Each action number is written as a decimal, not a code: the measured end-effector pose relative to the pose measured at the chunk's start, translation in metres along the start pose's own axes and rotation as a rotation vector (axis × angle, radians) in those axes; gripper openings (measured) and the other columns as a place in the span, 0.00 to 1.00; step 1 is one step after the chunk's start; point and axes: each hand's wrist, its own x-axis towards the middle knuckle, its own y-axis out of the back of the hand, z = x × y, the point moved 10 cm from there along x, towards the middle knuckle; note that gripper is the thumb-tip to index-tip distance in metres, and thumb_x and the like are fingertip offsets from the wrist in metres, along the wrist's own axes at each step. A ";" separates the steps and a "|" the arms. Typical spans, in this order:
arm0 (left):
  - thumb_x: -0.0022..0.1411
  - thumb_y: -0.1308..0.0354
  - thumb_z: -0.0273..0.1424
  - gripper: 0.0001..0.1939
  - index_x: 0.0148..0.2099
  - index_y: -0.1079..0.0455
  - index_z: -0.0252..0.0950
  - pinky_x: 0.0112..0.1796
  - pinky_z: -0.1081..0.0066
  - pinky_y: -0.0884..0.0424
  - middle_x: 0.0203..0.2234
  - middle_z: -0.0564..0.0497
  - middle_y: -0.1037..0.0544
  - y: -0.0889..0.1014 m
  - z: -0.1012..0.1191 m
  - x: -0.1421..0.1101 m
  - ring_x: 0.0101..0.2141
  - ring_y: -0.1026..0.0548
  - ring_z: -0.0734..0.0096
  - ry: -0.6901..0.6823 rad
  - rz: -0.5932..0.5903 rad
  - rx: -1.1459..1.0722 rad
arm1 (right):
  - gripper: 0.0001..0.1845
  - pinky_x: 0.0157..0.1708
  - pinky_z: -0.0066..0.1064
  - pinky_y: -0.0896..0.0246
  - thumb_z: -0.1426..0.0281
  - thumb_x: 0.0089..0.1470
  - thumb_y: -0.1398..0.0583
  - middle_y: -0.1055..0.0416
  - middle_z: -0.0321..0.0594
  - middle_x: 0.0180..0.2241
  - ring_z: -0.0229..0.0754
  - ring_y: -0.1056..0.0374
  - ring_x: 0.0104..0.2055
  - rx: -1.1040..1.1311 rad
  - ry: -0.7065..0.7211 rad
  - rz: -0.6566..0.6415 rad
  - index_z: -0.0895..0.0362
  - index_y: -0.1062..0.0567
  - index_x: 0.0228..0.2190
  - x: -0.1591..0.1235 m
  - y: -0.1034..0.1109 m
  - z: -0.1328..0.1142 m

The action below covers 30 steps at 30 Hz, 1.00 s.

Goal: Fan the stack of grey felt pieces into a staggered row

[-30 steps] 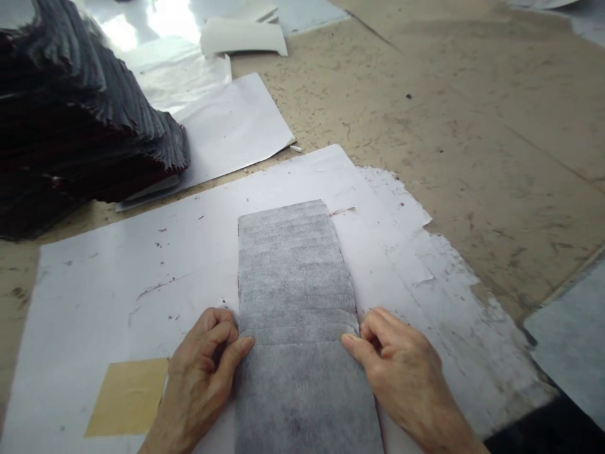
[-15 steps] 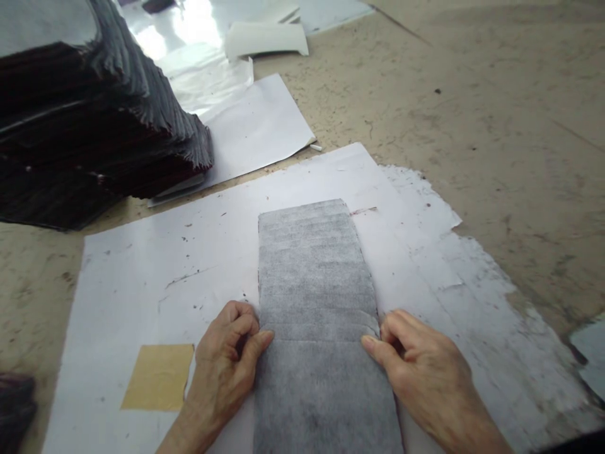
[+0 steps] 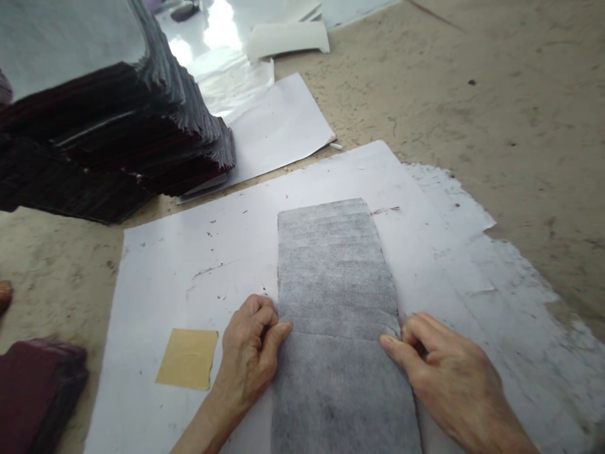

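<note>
A long grey fabric panel (image 3: 338,277) with faint cross creases lies on a white paper sheet (image 3: 155,271), its lower end running out of view. My left hand (image 3: 253,343) pinches the panel's left edge, thumb on top and fingers curled at the side. Opposite it, my right hand (image 3: 442,366) pinches the right edge in the same way. A crease line crosses the panel between the two thumbs. The undersides of the fingertips are hidden. To the left of my left hand lies a tan square of tape or card (image 3: 188,358).
A tall stack of dark, grey-topped fabric pieces (image 3: 113,120) stands at the upper left. Maroon pieces (image 3: 40,384) lie at the lower left. Behind are another white sheet (image 3: 278,129) and a curled white piece (image 3: 288,39). Torn paper (image 3: 515,296) edges the right side.
The whole view has shifted, so things appear further right and more of the maroon pieces shows at the left. Both hands keep their pinch on the panel's edges.
</note>
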 end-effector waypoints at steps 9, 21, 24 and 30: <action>0.58 0.46 0.32 0.15 0.47 0.41 0.37 0.39 0.65 0.35 0.41 0.46 0.34 0.012 0.010 -0.001 0.40 0.34 0.63 -0.175 0.135 0.197 | 0.16 0.42 0.37 0.35 0.70 0.50 0.44 0.32 0.47 0.43 0.45 0.35 0.45 -0.004 0.310 0.083 0.59 0.34 0.43 0.002 0.018 -0.023; 0.52 0.43 0.33 0.15 0.43 0.37 0.38 0.35 0.65 0.34 0.30 0.51 0.30 0.000 0.007 0.027 0.33 0.32 0.65 -0.108 -0.126 0.168 | 0.06 0.24 0.28 0.42 0.71 0.47 0.42 0.35 0.34 0.23 0.38 0.36 0.27 0.054 0.279 0.001 0.54 0.37 0.24 0.006 0.005 -0.016; 0.53 0.44 0.36 0.09 0.29 0.38 0.37 0.30 0.68 0.37 0.23 0.54 0.32 0.001 -0.003 0.017 0.27 0.33 0.68 0.012 -0.081 0.200 | 0.11 0.25 0.28 0.43 0.66 0.53 0.45 0.36 0.35 0.21 0.37 0.36 0.25 0.002 0.266 0.137 0.54 0.38 0.22 -0.009 0.011 -0.014; 0.59 0.49 0.41 0.15 0.25 0.38 0.37 0.26 0.72 0.39 0.20 0.55 0.33 0.003 -0.008 -0.004 0.24 0.34 0.72 0.064 -0.019 0.128 | 0.14 0.25 0.28 0.44 0.60 0.56 0.46 0.35 0.34 0.21 0.37 0.36 0.25 -0.070 0.212 0.161 0.54 0.35 0.24 -0.020 0.008 -0.006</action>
